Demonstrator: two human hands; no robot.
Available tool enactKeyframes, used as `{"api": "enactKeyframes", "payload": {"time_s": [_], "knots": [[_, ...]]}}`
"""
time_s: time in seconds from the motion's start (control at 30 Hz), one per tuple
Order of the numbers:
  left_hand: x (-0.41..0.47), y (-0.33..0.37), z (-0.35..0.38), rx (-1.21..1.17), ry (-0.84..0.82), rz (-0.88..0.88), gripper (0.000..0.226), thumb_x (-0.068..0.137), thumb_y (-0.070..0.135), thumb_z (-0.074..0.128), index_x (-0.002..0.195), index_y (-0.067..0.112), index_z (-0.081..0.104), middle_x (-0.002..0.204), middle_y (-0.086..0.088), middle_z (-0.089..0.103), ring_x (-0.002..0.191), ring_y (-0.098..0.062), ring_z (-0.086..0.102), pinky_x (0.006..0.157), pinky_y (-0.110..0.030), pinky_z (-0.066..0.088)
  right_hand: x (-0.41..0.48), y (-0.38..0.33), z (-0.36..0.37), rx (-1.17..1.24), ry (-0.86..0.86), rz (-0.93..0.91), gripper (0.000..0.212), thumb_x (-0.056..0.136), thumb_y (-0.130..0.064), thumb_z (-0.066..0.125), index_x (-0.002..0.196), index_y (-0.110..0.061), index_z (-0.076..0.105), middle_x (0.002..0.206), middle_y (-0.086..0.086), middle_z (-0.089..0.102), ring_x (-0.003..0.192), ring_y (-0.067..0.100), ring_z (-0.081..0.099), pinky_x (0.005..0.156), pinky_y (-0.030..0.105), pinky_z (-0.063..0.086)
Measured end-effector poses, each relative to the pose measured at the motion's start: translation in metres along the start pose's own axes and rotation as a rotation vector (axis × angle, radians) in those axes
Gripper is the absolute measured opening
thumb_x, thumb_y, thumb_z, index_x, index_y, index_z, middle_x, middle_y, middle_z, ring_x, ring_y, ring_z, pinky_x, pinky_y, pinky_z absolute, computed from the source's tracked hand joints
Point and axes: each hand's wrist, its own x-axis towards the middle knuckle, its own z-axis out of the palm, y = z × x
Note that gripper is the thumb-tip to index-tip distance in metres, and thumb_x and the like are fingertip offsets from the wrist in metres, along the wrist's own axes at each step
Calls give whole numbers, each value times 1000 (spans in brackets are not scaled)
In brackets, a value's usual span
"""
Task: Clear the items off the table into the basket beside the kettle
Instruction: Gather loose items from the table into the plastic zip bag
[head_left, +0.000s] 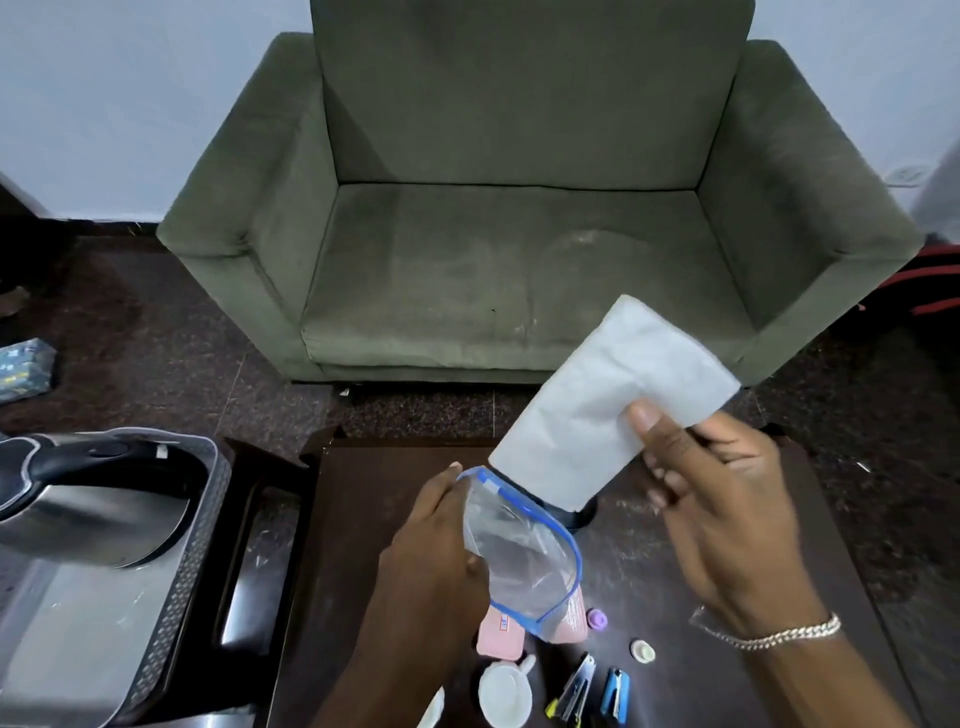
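My left hand (441, 540) grips a clear plastic zip bag with a blue rim (519, 561) and holds it open above the dark table (769, 644). My right hand (717, 493) pinches a folded white paper (602, 410), whose lower edge hangs just above the bag's mouth. On the table below lie a pink case (498, 638), a white cup (505, 695), a purple cap (597, 618), a small white ring (642, 650), a black and yellow stapler (574, 688) and a blue stapler (615, 691).
A grey basket (171, 587) stands to the left of the table, next to a steel kettle with a black handle (67, 499). A green armchair (519, 234) faces me beyond the table. A small packet (23, 366) lies on the floor at far left.
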Motion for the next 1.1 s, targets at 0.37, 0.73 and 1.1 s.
{"api": "enactKeyframes", "payload": {"time_s": [0.37,0.73,1.1], "knots": [[-3,-16,1,23,-31,-68,77,84,2,55,156,26,39,163,24,26,143,-1,39,117,-31,39,30,77,-85,-87,314,141,9,85,-11,79,94,-10,79,76,20,74,55,19,65,43,21,42],[-6,-24,14,40,-51,-95,77,86,4,59,154,31,38,161,28,25,141,5,38,111,-23,38,22,213,-121,-181,495,397,7,87,-3,75,91,-9,73,80,13,79,63,22,76,45,22,52],[-6,-27,25,40,-75,-106,79,89,9,58,157,38,29,162,33,16,140,9,35,106,-18,37,12,253,-110,-552,481,443,13,85,-14,79,74,-10,74,62,2,75,56,15,73,52,26,57]]}}
